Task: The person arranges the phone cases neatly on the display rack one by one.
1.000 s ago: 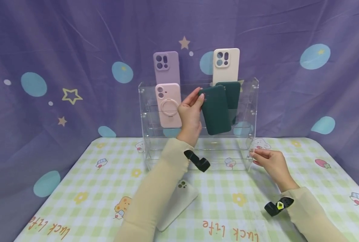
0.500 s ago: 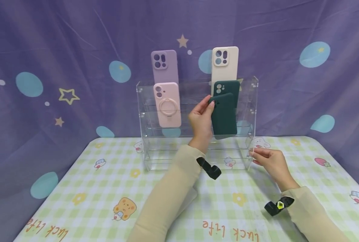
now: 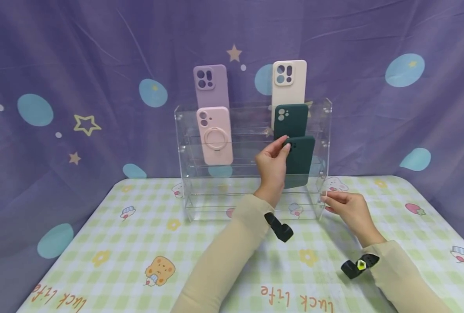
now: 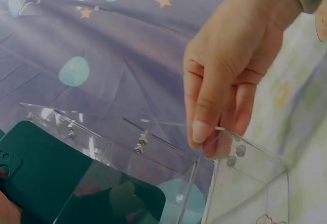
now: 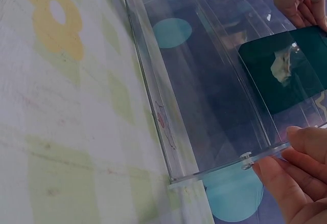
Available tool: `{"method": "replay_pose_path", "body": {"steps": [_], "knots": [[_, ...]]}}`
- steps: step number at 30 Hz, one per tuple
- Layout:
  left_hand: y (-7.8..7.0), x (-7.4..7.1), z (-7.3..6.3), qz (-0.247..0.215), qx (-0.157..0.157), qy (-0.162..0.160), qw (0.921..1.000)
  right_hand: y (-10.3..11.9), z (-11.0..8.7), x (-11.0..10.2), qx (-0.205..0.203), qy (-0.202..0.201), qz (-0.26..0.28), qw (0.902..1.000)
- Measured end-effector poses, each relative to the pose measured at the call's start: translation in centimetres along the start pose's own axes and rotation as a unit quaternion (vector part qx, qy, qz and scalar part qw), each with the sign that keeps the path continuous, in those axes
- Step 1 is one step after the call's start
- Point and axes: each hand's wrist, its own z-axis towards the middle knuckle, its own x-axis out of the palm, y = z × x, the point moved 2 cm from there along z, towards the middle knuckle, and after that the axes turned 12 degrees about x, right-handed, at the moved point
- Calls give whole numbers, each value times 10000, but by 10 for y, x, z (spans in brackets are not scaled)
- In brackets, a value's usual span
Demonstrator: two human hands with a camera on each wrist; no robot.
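Note:
My left hand (image 3: pixel 272 167) pinches a dark green phone case (image 3: pixel 303 163) at its upper left corner, with the thumb in front. The case's lower part shows through a clear strip of the acrylic display stand (image 3: pixel 216 194). Its bottom end also lies behind clear plastic in the left wrist view, where a bit of my left hand (image 4: pixel 9 211) shows. At the stand's right side, my right hand (image 3: pixel 351 213) pinches the edge of the side panel between thumb and fingers. Directly behind the held case stands another green phone case (image 3: pixel 290 119), its lower half hidden.
A cream phone case (image 3: pixel 299 91) rises at the top right tier, a purple phone case (image 3: pixel 218 93) at the top left. Below the purple one leans a pink phone case (image 3: pixel 215 154) with a ring. A checked tablecloth (image 3: pixel 130 243) lies underneath; a purple curtain (image 3: pixel 110 56) hangs behind.
My left hand has moved right and down with the green phone case, onto a lower tier. The left sleeve now covers a whitish phone case seen earlier on the table. My right hand keeps its place.

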Motion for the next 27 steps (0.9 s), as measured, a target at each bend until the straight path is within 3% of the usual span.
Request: {"method": "replay_pose_path", "body": {"steps": [4, 8, 11, 15, 18, 22, 27], "knots": [[2, -1, -1, 101, 29, 135, 9999, 0, 0, 0, -2, -7, 16, 10000], [-12, -4, -7, 220, 80, 326, 9992, -1, 1, 0, -19, 9, 30, 10000], [-14, -5, -8, 316, 77, 415, 9986, -1, 1, 0, -51, 11, 1, 10000], [0, -7, -4, 435, 149, 428, 9980, 0, 1, 0, -42, -11, -23, 10000], [1, -9, -6, 775, 574, 450, 9943, -2, 1, 0, -32, -34, -5, 10000], [0, -10, -7, 1297, 1268, 450, 9824, -2, 1, 2, 22, -99, 82, 9999], [0, -13, -3, 1706, 1789, 403, 9681, -1, 2, 1, 36, -83, 66, 9999]]}}
